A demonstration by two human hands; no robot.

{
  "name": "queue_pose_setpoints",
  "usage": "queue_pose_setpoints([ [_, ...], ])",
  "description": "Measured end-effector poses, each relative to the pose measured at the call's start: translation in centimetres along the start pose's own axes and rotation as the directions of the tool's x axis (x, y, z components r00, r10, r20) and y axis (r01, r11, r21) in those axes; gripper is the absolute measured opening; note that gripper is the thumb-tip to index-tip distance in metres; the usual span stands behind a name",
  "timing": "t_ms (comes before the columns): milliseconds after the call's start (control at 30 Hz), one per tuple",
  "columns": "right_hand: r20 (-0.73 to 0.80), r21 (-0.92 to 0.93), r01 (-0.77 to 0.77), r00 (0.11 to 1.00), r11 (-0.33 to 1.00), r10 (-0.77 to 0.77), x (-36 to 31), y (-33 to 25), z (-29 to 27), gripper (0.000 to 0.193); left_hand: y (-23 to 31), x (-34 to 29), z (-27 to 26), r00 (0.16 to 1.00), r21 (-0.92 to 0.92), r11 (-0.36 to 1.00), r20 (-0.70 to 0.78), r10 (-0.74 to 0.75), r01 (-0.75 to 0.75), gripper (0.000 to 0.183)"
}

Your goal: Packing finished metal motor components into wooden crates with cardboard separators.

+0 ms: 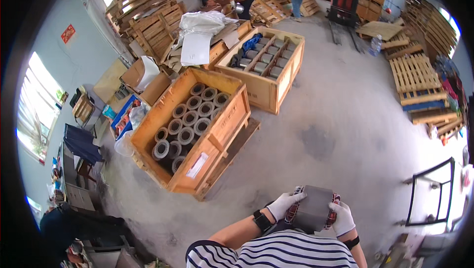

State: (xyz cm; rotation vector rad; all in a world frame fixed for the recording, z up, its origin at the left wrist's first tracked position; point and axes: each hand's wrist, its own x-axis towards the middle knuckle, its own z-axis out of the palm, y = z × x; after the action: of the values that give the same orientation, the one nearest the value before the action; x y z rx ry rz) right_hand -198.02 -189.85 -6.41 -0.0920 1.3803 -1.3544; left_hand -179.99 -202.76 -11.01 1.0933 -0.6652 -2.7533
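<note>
I'm holding a grey metal core (317,205) with reddish windings at both ends, just in front of my striped shirt (281,250). My gloved left hand (285,206) is curling around its left end, my right hand (342,219) is gripping its right end. Ahead to the left, a wooden crate (224,137) is holding slotted metal rings (185,128).

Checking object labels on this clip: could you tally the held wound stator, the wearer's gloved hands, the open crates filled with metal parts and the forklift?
Wound stator: 1
Wearer's gloved hands: 2
Open wooden crates: 2
Forklift: 1
Total: 6
</note>
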Motion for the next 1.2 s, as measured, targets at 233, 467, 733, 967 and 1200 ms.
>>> queue_pose_setpoints([
  [233, -0.012, -0.095, -0.028, 1.0, 0.995, 0.027, 21.4, -15.7, 1.0, 0.007, 17.6, 19.1, 1.5, 0.998, 0.028, 0.999, -0.052, 0.036, -0.034, 0.039],
  [467, 0.048, 0.046, 0.007, 0.999, 0.999, -0.009, 37.8, -34.3, 2.1, 0.029, 38.8, 35.3, 9.8, 0.979, 0.489, 0.87, -0.2, 0.044, 0.061, 0.037],
  [733, -0.028, -0.153, 0.008, 1.0, 0.988, -0.012, 61.0, -54.3, -1.2, 0.024, 55.6, 58.8, 16.0, 0.966, 0.528, 0.841, -0.138, 0.22, -0.116, 0.045],
  [967, 0.106, -0.306, 0.032, 0.994, 0.952, 0.0, 79.6, -69.4, -1.8, 0.034, 71.3, 73.4, 19.6, 0.962, 0.216, 0.953, -0.123, 0.244, -0.214, 0.045],
  [1200, 0.178, -0.251, -0.009, 0.982, 0.968, 0.056, 99.6, -81.7, 1.5, 0.03, 90.7, 85.1, 20.8, 0.926, 0.345, 0.904, -0.183, 0.329, -0.253, 0.042],
])
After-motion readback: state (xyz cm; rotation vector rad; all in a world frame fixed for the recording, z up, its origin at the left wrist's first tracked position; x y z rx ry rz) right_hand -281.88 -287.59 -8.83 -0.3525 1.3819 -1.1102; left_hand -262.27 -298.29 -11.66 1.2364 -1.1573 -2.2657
